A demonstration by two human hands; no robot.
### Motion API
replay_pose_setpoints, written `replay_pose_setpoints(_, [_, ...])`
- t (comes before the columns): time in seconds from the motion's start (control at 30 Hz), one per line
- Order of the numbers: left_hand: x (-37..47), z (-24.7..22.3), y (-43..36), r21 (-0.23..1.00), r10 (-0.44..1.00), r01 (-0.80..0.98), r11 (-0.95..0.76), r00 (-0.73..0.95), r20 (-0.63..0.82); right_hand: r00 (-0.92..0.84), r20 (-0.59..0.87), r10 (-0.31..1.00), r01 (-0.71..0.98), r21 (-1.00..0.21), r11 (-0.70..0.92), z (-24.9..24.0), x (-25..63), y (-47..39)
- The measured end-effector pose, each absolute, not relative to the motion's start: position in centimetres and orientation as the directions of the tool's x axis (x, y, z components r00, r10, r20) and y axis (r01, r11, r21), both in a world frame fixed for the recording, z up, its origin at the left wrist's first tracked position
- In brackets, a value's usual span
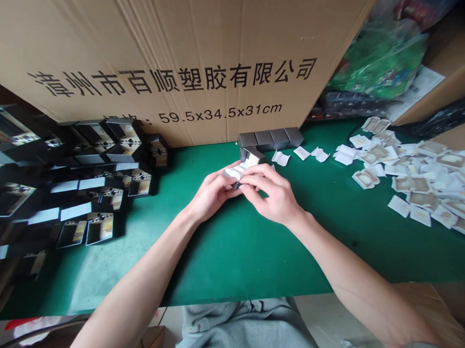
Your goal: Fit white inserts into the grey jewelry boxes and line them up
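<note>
Over the green table, my left hand [211, 193] is closed around a small dark hinged box [254, 155], like a jewelry box, with its lid raised. White lining [237, 171] shows inside it. My right hand [271, 191] meets the box from the other side, its bent fingers pressed at the lining; the fingertips are partly hidden. Just beyond the hands stands a row of closed dark boxes [280, 139]. To its right lie several loose white lining pieces [281, 158].
Many open dark boxes [103, 227] crowd the left of the green table [237, 262]. A pile of white and beige inserts [423, 179] spreads on the right. Behind stands a large printed carton [194, 36]. Plastic bags [382, 57] sit at the back right.
</note>
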State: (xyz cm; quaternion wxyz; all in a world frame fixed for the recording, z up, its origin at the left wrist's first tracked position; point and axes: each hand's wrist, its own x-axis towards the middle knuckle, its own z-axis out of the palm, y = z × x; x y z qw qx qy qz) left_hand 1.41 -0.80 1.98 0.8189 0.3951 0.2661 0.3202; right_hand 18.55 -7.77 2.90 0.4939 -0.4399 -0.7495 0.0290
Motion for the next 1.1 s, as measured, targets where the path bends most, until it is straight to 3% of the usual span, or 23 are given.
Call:
replay_pose_setpoints(0.27, [1.47,2.1,-0.96,0.847,0.709,-0.288,0.447,0.692,-0.139,-0.174,0.74,0.65,0.666,-0.398,0.631,2.91,18.26,-7.76])
replay_pose_setpoints(0.93, [1.46,2.48,-1.17,0.785,0.7,-0.338,0.519,0.696,-0.163,0.0,0.668,0.745,0.48,-0.653,0.586,3.38,18.36,-8.14])
replay_pose_setpoints(1.1, [1.56,2.52,-1.26,0.789,0.703,-0.343,0.51,0.694,-0.153,0.031,0.667,0.744,0.491,-0.658,0.57,3.1,18.31,-8.13])
